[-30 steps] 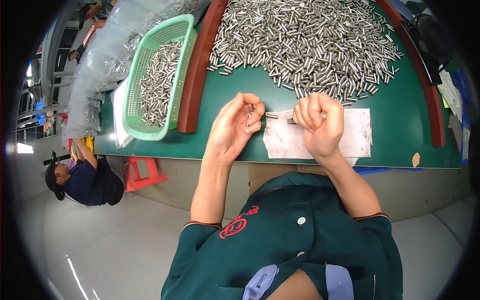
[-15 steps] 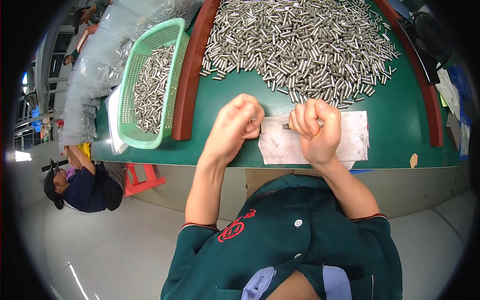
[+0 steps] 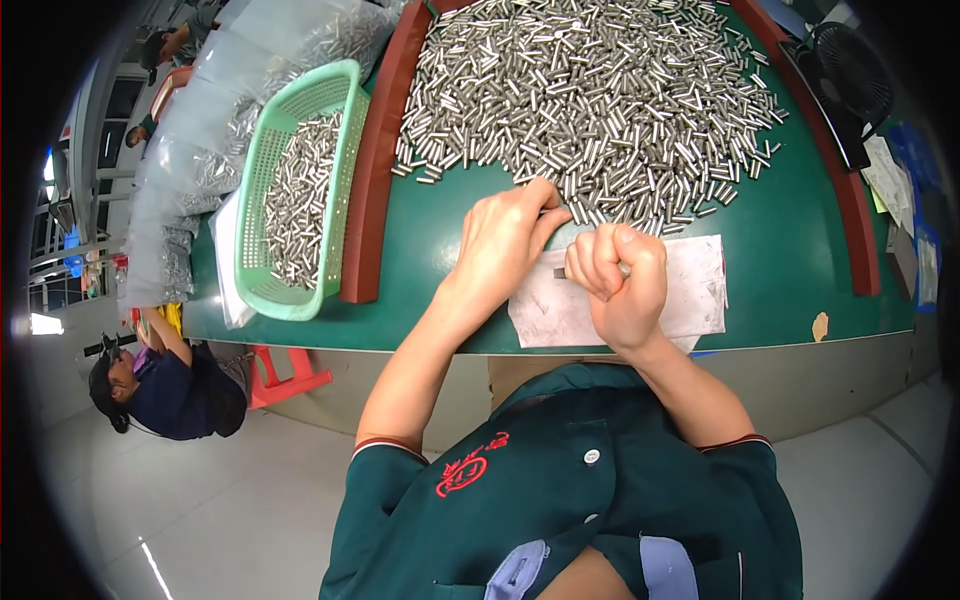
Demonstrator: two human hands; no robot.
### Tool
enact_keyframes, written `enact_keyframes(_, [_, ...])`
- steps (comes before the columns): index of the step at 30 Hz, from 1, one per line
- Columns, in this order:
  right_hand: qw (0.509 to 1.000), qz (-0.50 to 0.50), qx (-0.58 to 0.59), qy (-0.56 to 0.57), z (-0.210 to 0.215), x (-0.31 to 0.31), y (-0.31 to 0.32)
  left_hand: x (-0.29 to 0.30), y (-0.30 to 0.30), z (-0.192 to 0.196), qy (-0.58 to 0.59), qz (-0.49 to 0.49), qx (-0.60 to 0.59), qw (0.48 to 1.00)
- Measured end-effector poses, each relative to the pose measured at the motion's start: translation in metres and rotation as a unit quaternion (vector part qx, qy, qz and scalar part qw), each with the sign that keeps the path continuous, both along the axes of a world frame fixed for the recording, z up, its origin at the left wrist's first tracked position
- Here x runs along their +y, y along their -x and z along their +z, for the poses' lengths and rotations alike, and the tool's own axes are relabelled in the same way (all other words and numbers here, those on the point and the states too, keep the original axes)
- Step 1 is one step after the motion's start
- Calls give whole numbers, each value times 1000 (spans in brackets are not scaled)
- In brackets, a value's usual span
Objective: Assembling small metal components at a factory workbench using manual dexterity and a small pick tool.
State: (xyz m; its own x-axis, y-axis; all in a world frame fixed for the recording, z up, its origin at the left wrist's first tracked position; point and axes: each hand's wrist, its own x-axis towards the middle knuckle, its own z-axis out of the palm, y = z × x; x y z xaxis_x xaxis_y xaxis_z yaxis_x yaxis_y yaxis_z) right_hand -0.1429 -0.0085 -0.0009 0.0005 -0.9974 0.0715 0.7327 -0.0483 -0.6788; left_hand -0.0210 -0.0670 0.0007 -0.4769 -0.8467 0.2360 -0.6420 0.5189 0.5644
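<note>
My left hand [image 3: 505, 235] reaches to the near edge of a large heap of short, shiny metal pins [image 3: 610, 110]. Its thumb and forefinger curl together beside the nearest pins; whatever lies between them is hidden. My right hand [image 3: 622, 285] is closed in a fist over a pale, smudged cloth [image 3: 690, 290]. From that fist, on the side toward my left hand, sticks the dark tip of a small metal piece [image 3: 560, 273]. The rest of this piece is covered by my fingers, so its kind cannot be told.
Red-brown rails [image 3: 370, 220] border the green table [image 3: 790, 260]. Left of them stands a light green basket [image 3: 353, 130] of pins, beside clear plastic bags [image 3: 215, 120] of metal parts. A black fan [image 3: 850, 70] is at the right. Another person [image 3: 175, 390] is at the far left.
My left hand has moved forward and right, from beside the cloth to the heap's edge. My right fist stays over the cloth, with the metal tip still showing. The view has shifted slightly.
</note>
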Motion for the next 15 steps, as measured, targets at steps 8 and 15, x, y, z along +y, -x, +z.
enact_keyframes(8, [1000, 2, -11, -5, -1, 2, 3, 8, -26, 1, -473, 43, 525, 706])
enact_keyframes(15, [1000, 0, 5, -6, -1, -1, 2, 9, -29, -4, -492, 35, 531, 689])
